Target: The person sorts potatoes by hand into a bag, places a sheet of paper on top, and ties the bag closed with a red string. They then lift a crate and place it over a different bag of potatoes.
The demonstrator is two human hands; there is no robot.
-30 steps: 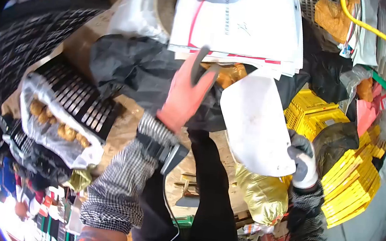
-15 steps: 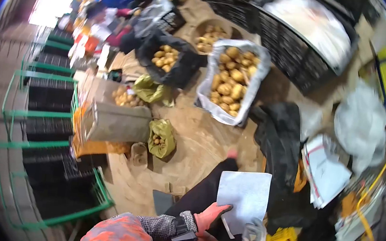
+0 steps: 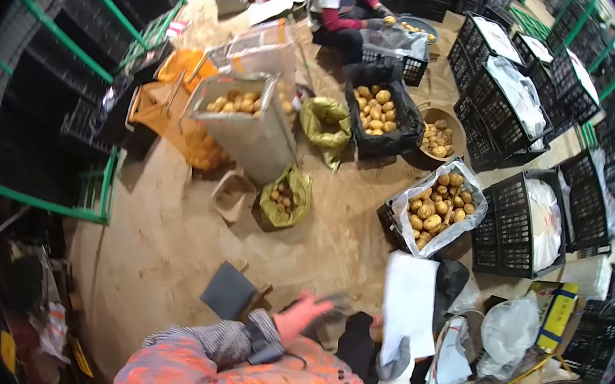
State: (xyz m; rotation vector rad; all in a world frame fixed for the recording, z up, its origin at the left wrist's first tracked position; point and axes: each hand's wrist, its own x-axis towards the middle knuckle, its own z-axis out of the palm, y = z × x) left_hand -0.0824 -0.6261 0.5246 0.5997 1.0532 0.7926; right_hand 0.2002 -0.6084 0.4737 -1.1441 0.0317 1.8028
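Observation:
My left hand (image 3: pixel 305 316), in a pink glove with dark fingertips, is held out above my lap. Its fingers are stretched out, blurred at the tips, and hold nothing. On the right, my right hand (image 3: pixel 396 369), in a grey and white glove, grips the lower end of a white paper sheet (image 3: pixel 411 302). Beyond the sheet stands a crate lined with a white bag (image 3: pixel 393 202), full of potatoes (image 3: pixel 438 207). A stack of papers (image 3: pixel 451 356) lies to the right of my right hand.
A person (image 3: pixel 340 6) sits at the top beside a lined crate. Potatoes fill a black bag (image 3: pixel 352 129) and a tall bin (image 3: pixel 253 136). Black crates (image 3: pixel 501 222) stand at right, green racks (image 3: pixel 75 36) at left. A dark stool (image 3: pixel 229 291) is in front of me.
My left hand has let go of the paper and moved left, its fingers spreading. My right hand now holds the sheet alone. The head view has turned, bringing the seated person into clearer view.

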